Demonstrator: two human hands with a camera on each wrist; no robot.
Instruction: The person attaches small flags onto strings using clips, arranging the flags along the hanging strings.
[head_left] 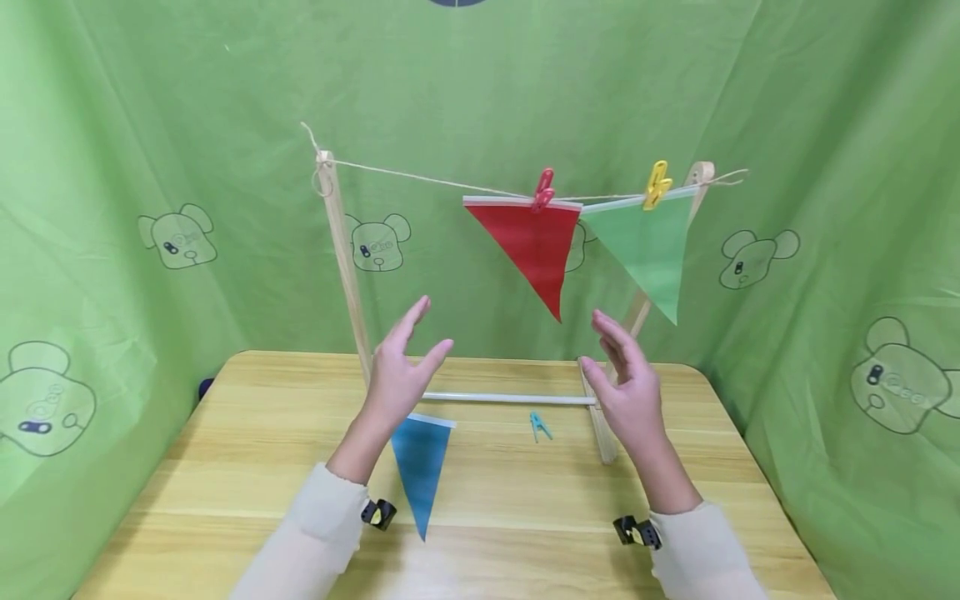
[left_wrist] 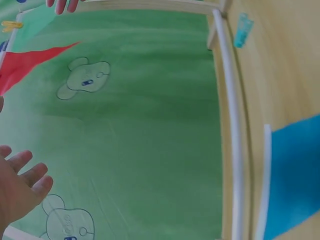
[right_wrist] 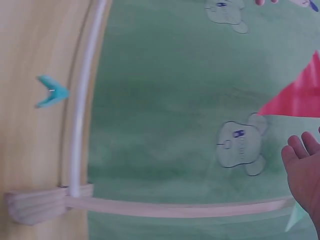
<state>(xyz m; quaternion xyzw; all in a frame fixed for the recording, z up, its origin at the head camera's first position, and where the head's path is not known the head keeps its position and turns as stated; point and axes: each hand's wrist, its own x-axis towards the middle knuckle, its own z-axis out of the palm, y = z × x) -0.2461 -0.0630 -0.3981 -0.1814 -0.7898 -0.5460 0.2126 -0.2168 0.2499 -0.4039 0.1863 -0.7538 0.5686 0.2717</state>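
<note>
Both hands hang in the air above the table, holding nothing. The left hand (head_left: 397,375) has its fingers extended and its thumb apart, above the blue pennant (head_left: 422,462) that lies on the table. My right hand (head_left: 630,392) is raised near the right post, fingers extended and thumb apart. Between the hands, on the table, lies a light-blue clothespin (head_left: 539,426). A red pennant (head_left: 536,246) hangs from the string (head_left: 420,177) by a red clothespin (head_left: 543,190). Beside it a green pennant (head_left: 648,242) hangs by a yellow clothespin (head_left: 657,185).
The string runs between a left wooden post (head_left: 345,258) and a right wooden post (head_left: 638,312). A white rod (head_left: 510,398) joins them low down, above the wooden table (head_left: 517,533). Green cloth (head_left: 465,100) with bear outlines surrounds the table.
</note>
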